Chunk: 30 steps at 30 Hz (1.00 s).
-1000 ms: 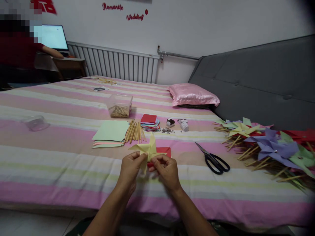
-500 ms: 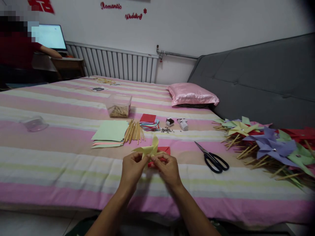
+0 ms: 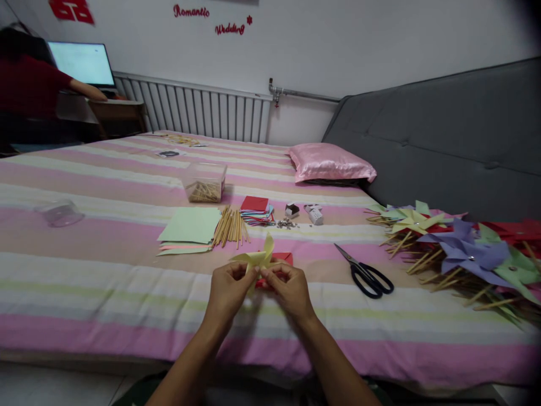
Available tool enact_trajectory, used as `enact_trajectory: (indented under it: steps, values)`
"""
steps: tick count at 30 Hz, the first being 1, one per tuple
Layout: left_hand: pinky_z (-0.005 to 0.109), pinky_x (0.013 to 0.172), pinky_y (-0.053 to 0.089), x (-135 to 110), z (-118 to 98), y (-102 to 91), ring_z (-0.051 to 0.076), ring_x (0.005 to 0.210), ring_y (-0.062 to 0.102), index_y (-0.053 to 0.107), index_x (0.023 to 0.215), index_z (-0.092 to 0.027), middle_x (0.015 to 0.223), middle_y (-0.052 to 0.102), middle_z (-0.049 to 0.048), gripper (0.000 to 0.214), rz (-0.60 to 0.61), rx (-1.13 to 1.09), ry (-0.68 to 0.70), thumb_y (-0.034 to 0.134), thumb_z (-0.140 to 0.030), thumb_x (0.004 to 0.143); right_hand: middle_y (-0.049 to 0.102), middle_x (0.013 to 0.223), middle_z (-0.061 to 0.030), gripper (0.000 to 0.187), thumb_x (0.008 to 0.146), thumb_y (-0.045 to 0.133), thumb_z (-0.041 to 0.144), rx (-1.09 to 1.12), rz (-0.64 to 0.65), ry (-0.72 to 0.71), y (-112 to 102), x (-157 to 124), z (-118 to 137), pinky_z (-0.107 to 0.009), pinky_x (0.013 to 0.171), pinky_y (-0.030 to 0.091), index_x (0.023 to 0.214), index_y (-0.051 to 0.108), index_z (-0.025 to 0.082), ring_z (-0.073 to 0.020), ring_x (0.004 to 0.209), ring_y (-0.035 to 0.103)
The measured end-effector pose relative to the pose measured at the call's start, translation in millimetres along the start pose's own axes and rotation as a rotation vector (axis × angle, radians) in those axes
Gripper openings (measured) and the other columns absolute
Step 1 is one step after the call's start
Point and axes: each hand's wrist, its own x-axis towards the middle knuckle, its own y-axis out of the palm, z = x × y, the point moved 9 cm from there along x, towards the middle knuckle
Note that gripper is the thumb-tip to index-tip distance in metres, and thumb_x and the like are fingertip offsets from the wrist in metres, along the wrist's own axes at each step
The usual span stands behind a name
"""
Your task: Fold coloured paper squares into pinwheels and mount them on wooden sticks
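A yellow paper pinwheel [image 3: 258, 259] is pinched between my two hands above the front part of the bed. My left hand [image 3: 230, 285] is closed on its left side, and my right hand [image 3: 289, 285] grips it near the centre. My fingers hide the middle of the pinwheel. Just behind my right hand lies red paper [image 3: 284, 257], partly covered. Beyond my hands are a stack of light green paper sheets [image 3: 190, 224], a row of thin wooden sticks [image 3: 230, 226] and a pile of red and coloured paper squares [image 3: 255, 206].
Black-handled scissors [image 3: 367, 276] lie to the right, before a heap of finished pinwheels [image 3: 469, 254]. Small metal pins [image 3: 287, 224] lie near two little boxes [image 3: 313, 214]. A clear tub [image 3: 205, 181] holds sticks; its lid [image 3: 61, 213] is left. A person [image 3: 34, 79] sits at a screen.
My hands and the yellow pinwheel have shifted very slightly; both hands keep the same pinch. Nothing else on the bed has visibly moved.
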Motion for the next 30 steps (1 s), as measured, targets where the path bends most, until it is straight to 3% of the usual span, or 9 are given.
enact_trajectory:
  steps: [12, 20, 30]
  values:
    - [0.019, 0.046, 0.034, -1, 4, 0.0, 0.01, 0.047, 0.05, 0.067, 0.059, -0.011, 0.053, 0.063, 0.0014, 0.023, 0.02, -0.043, -0.092, 0.073, -0.033, 0.056, 0.064, 0.077, -0.0062, 0.021, 0.07, 0.067, 0.033, -0.172, 0.042, -0.11, 2, 0, 21, -0.027, 0.063, 0.05, 0.06, 0.07, 0.015, -0.017, 0.074, 0.06]
    - [0.019, 0.045, 0.031, -1, 2, 0.2, 0.009, 0.046, 0.047, 0.063, 0.054, -0.012, 0.049, 0.058, -0.0015, 0.023, 0.016, -0.015, -0.075, 0.073, -0.033, 0.056, 0.06, 0.056, -0.0005, 0.023, 0.07, 0.068, 0.037, -0.138, 0.04, -0.049, 0, 1, 7, -0.023, 0.048, 0.044, 0.063, 0.068, 0.015, -0.0109, 0.049, 0.055]
    - [0.02, 0.046, 0.032, -1, 1, -3.9, 0.009, 0.046, 0.047, 0.061, 0.051, -0.012, 0.048, 0.057, -0.0016, 0.019, -0.039, 0.017, -0.101, 0.069, -0.028, 0.053, 0.06, 0.059, -0.0018, 0.021, 0.071, 0.066, 0.035, -0.327, 0.033, -0.147, 4, -3, 26, -0.021, 0.049, 0.04, 0.062, 0.068, 0.015, -0.0114, 0.054, 0.053]
